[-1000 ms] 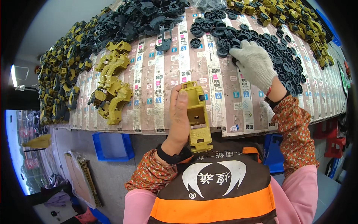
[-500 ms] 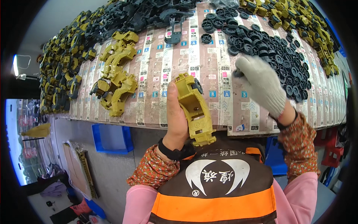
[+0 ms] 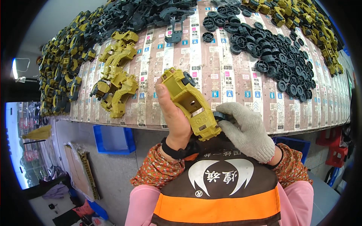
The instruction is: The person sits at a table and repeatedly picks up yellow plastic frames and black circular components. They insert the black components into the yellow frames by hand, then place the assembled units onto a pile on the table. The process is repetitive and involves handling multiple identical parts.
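My bare left hand (image 3: 174,118) grips a yellow plastic toy car body (image 3: 200,122), its hollow side facing up. One dark wheel (image 3: 187,78) sits on the body's far right side. In a grey-white knit glove, my right hand (image 3: 247,132) pinches another dark toy wheel (image 3: 220,116) against the near right side of the body. Whether that wheel is seated there I cannot tell. Beyond my right hand, a heap of loose dark wheels (image 3: 283,60) is spread over the table.
The worktable (image 3: 158,98) is covered with printed sheets. Several yellow car bodies (image 3: 118,75) lie left of centre. Dark plastic chassis parts (image 3: 139,15) pile up at the back, and yellow cars with wheels (image 3: 62,71) cover the far left. A blue tray (image 3: 113,139) stands below the table edge.
My right hand has come back from the wheel heap with a wheel and now holds it at the car body. My left hand has shifted the body slightly left.
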`<state>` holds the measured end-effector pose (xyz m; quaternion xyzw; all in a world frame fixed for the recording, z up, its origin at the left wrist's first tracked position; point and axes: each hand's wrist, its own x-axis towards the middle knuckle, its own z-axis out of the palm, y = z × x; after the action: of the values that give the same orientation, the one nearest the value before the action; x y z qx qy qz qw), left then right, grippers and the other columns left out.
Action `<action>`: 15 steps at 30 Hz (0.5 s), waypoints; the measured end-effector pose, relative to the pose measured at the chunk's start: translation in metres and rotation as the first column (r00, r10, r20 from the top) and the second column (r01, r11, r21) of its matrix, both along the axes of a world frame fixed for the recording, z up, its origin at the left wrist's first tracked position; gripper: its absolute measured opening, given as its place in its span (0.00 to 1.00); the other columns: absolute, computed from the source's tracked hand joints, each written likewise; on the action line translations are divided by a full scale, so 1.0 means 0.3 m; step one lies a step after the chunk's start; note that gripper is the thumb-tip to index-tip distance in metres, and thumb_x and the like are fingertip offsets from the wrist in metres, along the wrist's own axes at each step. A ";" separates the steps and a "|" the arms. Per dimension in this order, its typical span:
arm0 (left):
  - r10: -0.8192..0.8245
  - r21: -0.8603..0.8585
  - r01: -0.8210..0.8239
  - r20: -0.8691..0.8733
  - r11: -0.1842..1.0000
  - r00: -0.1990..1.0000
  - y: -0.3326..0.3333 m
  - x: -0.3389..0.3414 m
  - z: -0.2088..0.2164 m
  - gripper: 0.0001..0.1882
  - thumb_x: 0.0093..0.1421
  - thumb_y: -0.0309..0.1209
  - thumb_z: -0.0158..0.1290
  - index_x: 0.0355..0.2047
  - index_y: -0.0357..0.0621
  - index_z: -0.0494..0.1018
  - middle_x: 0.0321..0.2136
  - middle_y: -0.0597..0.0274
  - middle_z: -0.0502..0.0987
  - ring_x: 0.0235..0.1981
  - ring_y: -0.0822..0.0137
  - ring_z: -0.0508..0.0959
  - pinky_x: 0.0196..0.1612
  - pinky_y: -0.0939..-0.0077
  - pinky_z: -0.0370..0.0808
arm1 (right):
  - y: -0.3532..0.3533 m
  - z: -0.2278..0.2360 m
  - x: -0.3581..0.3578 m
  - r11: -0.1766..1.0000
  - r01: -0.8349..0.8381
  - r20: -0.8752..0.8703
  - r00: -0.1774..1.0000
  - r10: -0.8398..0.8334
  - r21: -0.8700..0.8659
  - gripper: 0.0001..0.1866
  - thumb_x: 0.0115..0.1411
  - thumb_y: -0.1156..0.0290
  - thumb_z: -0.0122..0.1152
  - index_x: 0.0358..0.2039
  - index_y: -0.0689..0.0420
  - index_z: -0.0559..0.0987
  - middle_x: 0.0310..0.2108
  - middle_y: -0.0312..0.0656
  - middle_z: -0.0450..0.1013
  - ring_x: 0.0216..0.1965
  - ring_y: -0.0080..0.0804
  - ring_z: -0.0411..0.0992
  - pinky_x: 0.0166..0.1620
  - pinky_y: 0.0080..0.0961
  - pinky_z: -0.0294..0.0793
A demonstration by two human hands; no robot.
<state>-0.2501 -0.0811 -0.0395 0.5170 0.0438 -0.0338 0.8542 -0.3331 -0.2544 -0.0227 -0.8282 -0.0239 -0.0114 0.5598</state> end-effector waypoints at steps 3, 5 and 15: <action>0.108 -0.011 -0.108 0.048 0.994 0.993 -0.004 0.007 -0.035 0.33 0.76 0.64 0.37 0.60 0.46 0.65 0.42 0.59 0.77 0.37 0.67 0.82 0.38 0.70 0.83 | 0.001 0.000 -0.012 1.000 -0.007 -0.007 1.000 0.007 0.006 0.18 0.63 0.78 0.68 0.53 0.60 0.78 0.37 0.54 0.82 0.35 0.48 0.84 0.40 0.37 0.81; 0.118 0.086 -0.129 0.119 0.988 0.986 0.011 0.003 -0.055 0.33 0.77 0.61 0.36 0.61 0.44 0.64 0.46 0.58 0.76 0.42 0.68 0.81 0.44 0.71 0.81 | -0.002 -0.001 -0.020 1.000 -0.020 0.005 1.000 0.021 -0.020 0.19 0.63 0.78 0.68 0.54 0.60 0.78 0.36 0.54 0.82 0.35 0.50 0.83 0.39 0.38 0.81; 0.121 0.250 -0.244 0.424 0.937 0.898 -0.007 -0.014 -0.011 0.37 0.78 0.61 0.35 0.67 0.40 0.61 0.57 0.55 0.74 0.56 0.63 0.77 0.60 0.66 0.75 | 0.003 0.033 -0.026 0.988 -0.047 0.131 0.989 0.067 -0.145 0.20 0.61 0.84 0.60 0.55 0.62 0.79 0.36 0.54 0.81 0.35 0.47 0.83 0.38 0.36 0.81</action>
<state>-0.2542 -0.0832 -0.0427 0.6286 -0.0793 0.1612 0.7567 -0.3409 -0.2536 -0.0127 -0.8622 -0.0861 -0.0496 0.4967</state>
